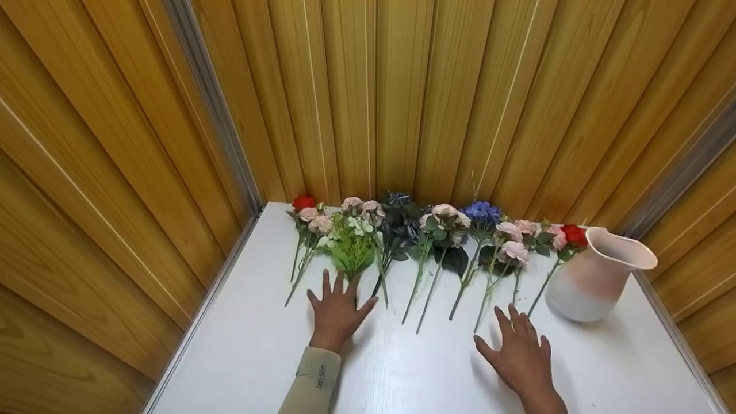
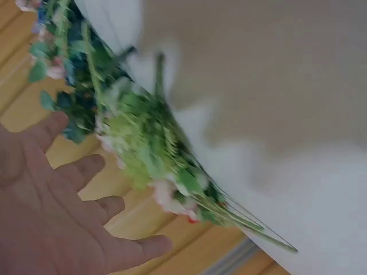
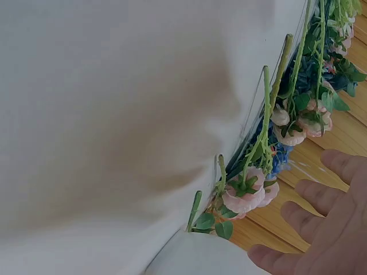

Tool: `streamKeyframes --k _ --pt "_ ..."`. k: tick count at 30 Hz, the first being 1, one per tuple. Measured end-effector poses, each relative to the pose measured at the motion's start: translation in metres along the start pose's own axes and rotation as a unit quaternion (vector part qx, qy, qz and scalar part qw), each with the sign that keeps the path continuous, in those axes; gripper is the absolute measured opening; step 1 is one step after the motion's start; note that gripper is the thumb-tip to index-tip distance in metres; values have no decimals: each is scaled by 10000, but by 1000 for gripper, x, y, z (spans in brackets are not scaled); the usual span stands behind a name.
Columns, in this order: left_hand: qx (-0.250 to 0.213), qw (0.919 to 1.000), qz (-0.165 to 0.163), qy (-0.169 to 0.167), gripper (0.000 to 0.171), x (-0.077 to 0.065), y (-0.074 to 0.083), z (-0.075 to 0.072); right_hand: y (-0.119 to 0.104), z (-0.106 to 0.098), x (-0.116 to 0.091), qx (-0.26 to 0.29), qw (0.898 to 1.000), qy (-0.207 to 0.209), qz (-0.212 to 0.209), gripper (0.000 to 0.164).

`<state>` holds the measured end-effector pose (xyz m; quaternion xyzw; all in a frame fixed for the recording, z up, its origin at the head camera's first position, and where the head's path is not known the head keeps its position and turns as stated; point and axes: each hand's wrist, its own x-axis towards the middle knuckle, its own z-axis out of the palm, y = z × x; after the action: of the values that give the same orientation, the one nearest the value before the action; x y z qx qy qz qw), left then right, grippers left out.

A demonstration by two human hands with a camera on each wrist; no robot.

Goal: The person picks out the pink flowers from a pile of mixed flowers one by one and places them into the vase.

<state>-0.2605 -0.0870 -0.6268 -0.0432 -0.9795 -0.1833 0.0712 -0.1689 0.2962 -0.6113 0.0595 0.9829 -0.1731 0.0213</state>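
Pink and white, the vase (image 1: 589,290) stands upright beyond and to the right of the fingers of my right hand (image 1: 520,356), apart from them. Neither hand holds anything: the fingers of my left hand (image 1: 335,313) are spread wide, those of the right a little less. Just ahead of the left fingertips lies the green spray (image 1: 349,247); ahead of the right ones, pale pink roses (image 1: 513,252) with their stems (image 3: 266,97) towards me. I judge this the reach, no flower yet lifted; the next move seems to call for pinching a single stem.
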Motion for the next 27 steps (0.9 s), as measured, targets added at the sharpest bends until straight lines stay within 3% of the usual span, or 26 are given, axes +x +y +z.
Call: streamKeyframes --k 5,12,17,22,24,27 --pt "258 9973 -649 236 69 25 -46 -1 0 2 -3 -16 9999 106 12 91" --pt "566 9921 -1014 465 41 45 -92 5 -4 7 -3 -61 9996 282 -37 86" --pt "664 9894 -1181 515 27 50 -104 5 -8 12 -6 -6 9995 295 -86 83" --pt "383 9903 -1188 603 13 57 -103 5 -6 14 -9 61 9998 168 54 82" --pt "358 9906 -1076 761 7 65 -115 16 -6 14 -10 92 9999 114 80 82" --pt "146 9905 -1187 681 6 66 -115 12 -7 15 -9 102 9999 81 19 82"
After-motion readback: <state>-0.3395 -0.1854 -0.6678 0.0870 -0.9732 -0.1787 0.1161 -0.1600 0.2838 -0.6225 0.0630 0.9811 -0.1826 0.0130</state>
